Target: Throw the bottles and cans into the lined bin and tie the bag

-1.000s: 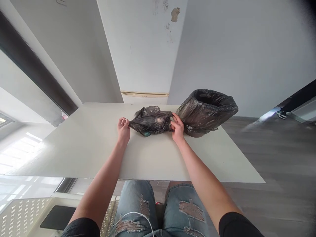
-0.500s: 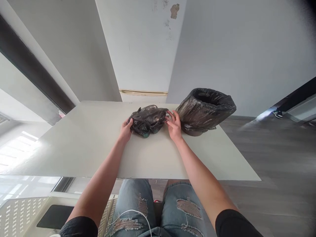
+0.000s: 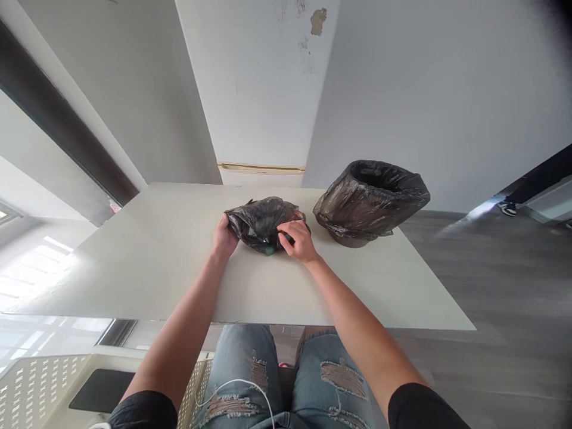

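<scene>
A crumpled black plastic bag [image 3: 261, 219] lies on the white table [image 3: 170, 262], with something greenish showing through its lower side and a bit of orange at its right end. My left hand [image 3: 224, 237] grips the bag's left edge between thumb and fingers. Over the bag's right part, my right hand [image 3: 297, 238] has curled fingers pressed together on the plastic; what they pinch is the bag's film, as far as can be seen.
To the right on the table stands a bin lined with a black bag [image 3: 370, 202], its mouth open and leaning right. A perforated cream basket [image 3: 40, 381] with a dark flat item is at the lower left. A shoe [image 3: 507, 208] shows far right.
My right hand has moved left from the bag's right end onto its top, and its fingers have closed. The bag is spread differently, with orange now showing. My left hand still holds the left edge.
</scene>
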A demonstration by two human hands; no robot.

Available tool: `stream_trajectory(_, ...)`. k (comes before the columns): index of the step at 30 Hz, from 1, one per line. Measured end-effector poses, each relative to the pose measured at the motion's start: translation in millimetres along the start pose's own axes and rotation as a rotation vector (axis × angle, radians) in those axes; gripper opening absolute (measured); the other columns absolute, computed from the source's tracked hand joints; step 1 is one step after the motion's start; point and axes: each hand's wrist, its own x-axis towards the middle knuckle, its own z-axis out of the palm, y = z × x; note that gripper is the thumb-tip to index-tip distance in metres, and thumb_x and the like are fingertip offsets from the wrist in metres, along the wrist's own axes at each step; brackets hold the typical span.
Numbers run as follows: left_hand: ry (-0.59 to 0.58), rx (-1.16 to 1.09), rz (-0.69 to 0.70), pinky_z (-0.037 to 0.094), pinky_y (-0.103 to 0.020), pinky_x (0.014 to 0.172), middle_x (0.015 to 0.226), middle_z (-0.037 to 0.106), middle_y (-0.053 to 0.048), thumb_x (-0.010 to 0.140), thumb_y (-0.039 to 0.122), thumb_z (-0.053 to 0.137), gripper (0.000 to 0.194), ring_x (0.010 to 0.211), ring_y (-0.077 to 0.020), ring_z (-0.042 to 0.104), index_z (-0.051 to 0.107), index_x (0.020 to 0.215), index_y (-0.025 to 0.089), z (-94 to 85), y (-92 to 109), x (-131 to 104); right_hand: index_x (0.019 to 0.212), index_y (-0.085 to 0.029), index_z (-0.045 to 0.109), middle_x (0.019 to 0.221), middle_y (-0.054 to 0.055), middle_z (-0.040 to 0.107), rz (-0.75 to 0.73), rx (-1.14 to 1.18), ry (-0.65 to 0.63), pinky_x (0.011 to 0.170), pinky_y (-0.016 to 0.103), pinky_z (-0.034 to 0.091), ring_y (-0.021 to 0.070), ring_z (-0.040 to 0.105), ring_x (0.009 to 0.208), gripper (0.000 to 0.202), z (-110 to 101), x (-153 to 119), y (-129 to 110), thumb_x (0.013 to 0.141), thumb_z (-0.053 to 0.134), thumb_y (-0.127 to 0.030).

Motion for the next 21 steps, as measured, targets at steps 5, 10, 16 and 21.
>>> stream_trajectory(5,0.088,-0.043,0.034,0.061,-0.042,0.099,0.118,0.078,-0.011,0.094,0.068,0.063,0.051,0.118,-0.0284,0.071,0.075,0.108,0.02,-7.5,4.8,3.9,0.09,-0.027,0.076,0.072,0.002,0.073,0.067,-0.1,0.038,0.094,0.043,0.044,0.0182,0.061,0.062,0.029,1.2,0.9,7.0,0.103,0.053,-0.04)
stream_trajectory(10,0.164,-0.023,0.081,0.062,-0.037,0.094,0.114,0.078,-0.009,0.095,0.07,0.059,0.051,0.113,-0.0256,0.073,0.075,0.103,0.022,-8.8,2.5,5.2,0.12,-0.026,0.075,0.141,0.01,0.07,0.098,-0.113,0.117,0.097,0.045,0.046,0.0276,0.07,0.106,0.034,-2.7,3.5,15.4,0.103,0.045,-0.025)
stream_trajectory(16,0.207,0.185,0.198,0.06,-0.026,0.087,0.108,0.078,-0.002,0.088,0.055,0.078,0.034,0.101,-0.0177,0.072,0.076,0.102,0.025,-2.5,-5.0,1.7,0.106,-0.023,0.079,0.133,0.014,0.068,0.083,-0.3,0.144,0.096,0.048,0.045,0.0315,0.06,0.106,0.031,-4.7,6.2,17.7,0.094,0.052,-0.013)
stream_trajectory(21,0.079,0.141,0.118,0.06,-0.03,0.089,0.113,0.079,-0.004,0.088,0.052,0.079,0.033,0.104,-0.021,0.073,0.077,0.105,0.024,-0.4,-6.9,0.1,0.106,-0.024,0.083,0.105,0.011,0.073,-0.022,-0.375,-0.13,0.092,0.048,0.04,0.0321,0.055,0.108,0.034,1.2,4.2,17.0,0.087,0.06,-0.007)
